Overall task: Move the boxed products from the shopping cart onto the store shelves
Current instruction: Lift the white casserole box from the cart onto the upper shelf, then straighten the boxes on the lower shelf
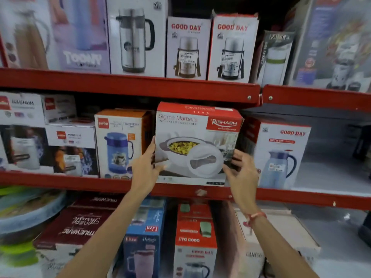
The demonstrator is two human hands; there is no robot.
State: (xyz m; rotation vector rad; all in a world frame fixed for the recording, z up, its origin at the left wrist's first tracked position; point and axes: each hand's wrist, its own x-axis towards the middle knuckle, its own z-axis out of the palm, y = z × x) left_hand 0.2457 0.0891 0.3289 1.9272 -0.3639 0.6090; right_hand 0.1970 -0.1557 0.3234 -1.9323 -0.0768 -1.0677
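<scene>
A red and white Sigma Marbella casserole box (197, 137) stands on the middle red shelf (80, 182), between an orange and white tea flask box (120, 143) and a Good Day jug box (281, 155). My left hand (147, 166) grips the box's lower left edge. At the box's lower right corner my right hand (242, 173) has its fingers bent against the front face and side. A red thread circles my right wrist. The shopping cart is out of view.
The upper shelf (128, 85) carries flask and Good Day boxes (187, 48). More boxes fill the bottom shelf under my arms, including a blue Liza box (143, 237). The right part of the middle shelf (331, 177) shows bare grey board.
</scene>
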